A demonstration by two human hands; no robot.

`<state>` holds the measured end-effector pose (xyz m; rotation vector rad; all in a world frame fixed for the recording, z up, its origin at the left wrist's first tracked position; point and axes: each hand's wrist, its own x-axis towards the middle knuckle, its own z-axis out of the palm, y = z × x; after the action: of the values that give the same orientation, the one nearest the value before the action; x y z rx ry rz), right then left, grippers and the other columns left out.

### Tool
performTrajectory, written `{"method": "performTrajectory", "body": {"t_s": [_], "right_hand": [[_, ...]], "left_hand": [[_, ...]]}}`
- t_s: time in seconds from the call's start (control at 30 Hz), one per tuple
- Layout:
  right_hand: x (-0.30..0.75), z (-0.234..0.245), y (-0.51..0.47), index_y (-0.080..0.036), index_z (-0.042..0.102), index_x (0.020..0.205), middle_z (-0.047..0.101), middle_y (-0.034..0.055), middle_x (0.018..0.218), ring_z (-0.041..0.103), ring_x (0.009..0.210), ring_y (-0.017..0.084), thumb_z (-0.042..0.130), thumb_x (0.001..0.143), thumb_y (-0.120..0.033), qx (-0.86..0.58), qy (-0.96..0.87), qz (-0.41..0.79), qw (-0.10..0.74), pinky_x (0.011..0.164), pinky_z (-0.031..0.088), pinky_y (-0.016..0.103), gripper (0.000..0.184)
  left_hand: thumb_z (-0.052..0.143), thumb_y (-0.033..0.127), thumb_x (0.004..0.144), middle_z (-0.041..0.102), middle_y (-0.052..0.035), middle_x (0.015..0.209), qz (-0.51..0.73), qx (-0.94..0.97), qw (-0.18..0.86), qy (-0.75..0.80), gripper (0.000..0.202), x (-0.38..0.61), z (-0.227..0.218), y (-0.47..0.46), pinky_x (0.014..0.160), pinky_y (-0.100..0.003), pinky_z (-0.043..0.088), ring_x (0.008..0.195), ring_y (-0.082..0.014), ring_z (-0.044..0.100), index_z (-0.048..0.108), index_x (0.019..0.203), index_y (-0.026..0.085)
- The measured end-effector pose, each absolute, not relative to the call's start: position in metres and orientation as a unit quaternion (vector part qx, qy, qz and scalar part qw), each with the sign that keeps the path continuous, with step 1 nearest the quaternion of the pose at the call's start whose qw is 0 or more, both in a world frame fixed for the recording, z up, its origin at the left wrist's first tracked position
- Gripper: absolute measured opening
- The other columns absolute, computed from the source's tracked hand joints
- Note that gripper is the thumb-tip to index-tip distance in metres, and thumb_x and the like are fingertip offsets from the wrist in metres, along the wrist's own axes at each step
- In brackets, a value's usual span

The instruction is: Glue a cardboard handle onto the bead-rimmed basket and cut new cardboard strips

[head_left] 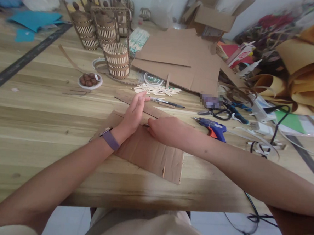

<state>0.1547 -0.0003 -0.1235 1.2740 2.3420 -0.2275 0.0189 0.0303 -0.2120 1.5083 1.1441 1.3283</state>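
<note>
A piece of brown corrugated cardboard (149, 150) lies on the table in front of me, with a long narrow cardboard strip (153, 110) along its far side. My left hand (134, 112), wearing a watch with a purple band, rests edge-down on the cardboard with its fingers stretched out. Beside it, my right hand (165, 130) is closed low over the same cardboard. A small dark bit shows at its fingertips, but what the fingers hold is mostly hidden.
A blue glue gun (213, 128) and black-handled scissors (218, 113) lie to the right. Behind my hands are white sticks (158, 90), a pen (168, 103), a bowl of brown balls (90, 80), a stick-walled cylinder (116, 60) and cardboard sheets (176, 55).
</note>
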Motion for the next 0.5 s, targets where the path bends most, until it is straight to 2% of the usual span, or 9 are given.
{"method": "performTrajectory", "body": {"t_s": [0.23,0.37,0.5], "right_hand": [[0.155,-0.125,-0.001,-0.013,0.065,0.119,0.076,0.0160,0.089,0.075,0.087,0.031,0.039,0.104,-0.029,0.459,0.853,-0.071,0.238,0.067,0.054,0.036,0.034],[0.151,-0.118,-0.004,-0.011,0.064,0.121,0.076,0.0178,0.093,0.076,0.087,0.031,0.042,0.102,-0.020,0.447,0.853,-0.051,0.264,0.067,0.054,0.036,0.030],[0.156,-0.110,-0.007,-0.010,0.064,0.119,0.076,0.0178,0.088,0.076,0.086,0.034,0.044,0.100,-0.014,0.438,0.849,-0.051,0.291,0.064,0.055,0.037,0.028]], "left_hand": [[0.017,0.065,0.103,0.063,-0.0125,0.133,0.513,0.606,0.398,0.460,0.064,0.019,-0.213,0.031,0.120,-0.043,0.034,0.139,-0.0206,0.049,0.044,0.141,0.021],[0.018,0.065,0.103,0.063,-0.0117,0.132,0.511,0.608,0.393,0.464,0.063,0.018,-0.214,0.031,0.120,-0.043,0.033,0.139,-0.0205,0.049,0.044,0.141,0.022],[0.021,0.066,0.102,0.064,-0.0122,0.130,0.521,0.601,0.392,0.462,0.063,0.018,-0.214,0.030,0.119,-0.043,0.034,0.137,-0.0215,0.051,0.046,0.139,0.021]]}}
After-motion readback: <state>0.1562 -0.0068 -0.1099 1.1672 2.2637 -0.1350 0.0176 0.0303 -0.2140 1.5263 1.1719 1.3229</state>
